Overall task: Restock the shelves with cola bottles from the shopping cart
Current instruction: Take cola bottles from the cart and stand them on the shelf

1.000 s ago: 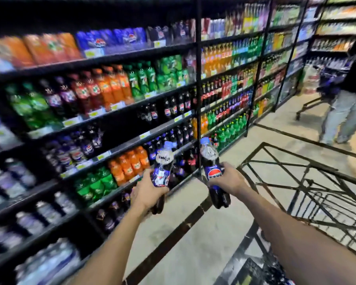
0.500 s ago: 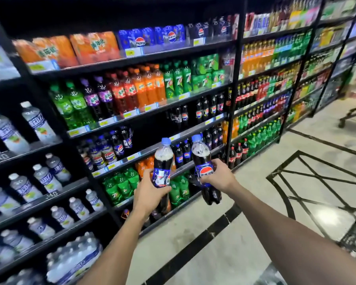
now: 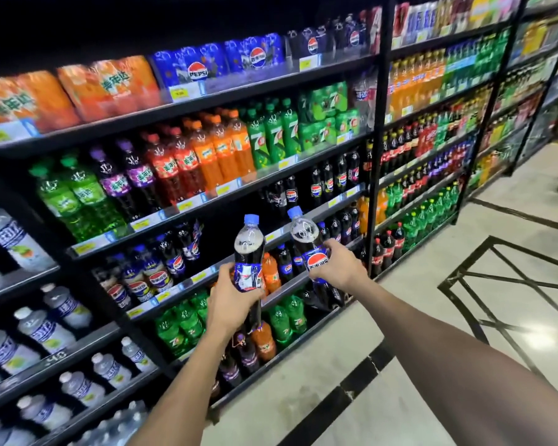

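Presently both grips are loaded. The left grip (image 3: 231, 304) is wrapped round the lower half of a cola bottle (image 3: 249, 249), fingers curled over the label. That bottle stands close to upright, blue cap on top. The right grip (image 3: 339, 268) is wrapped round the labelled waist of a second cola bottle (image 3: 310, 246), which leans — cap up and to the left, base down and to the right. The two bottles are near one another; whether they touch cannot be told. Both are held in the air in front of the rack, on no shelf.

Outward from the grips: just behind them runs the cola shelf (image 3: 182, 286), its front edge rising to the right. Matching bottles stand on it in a left cluster (image 3: 157, 278) and a right cluster (image 3: 327, 183), with a dark gap (image 3: 221, 235) between.

Judgement: the gap lies ahead of the left grip and slightly to its left, so that hand is the nearer. Its bottle has its long axis already suited to standing. The second cola bottle would need righting first — its axis is plainly tilted. The cart cannot be identified with certainty.
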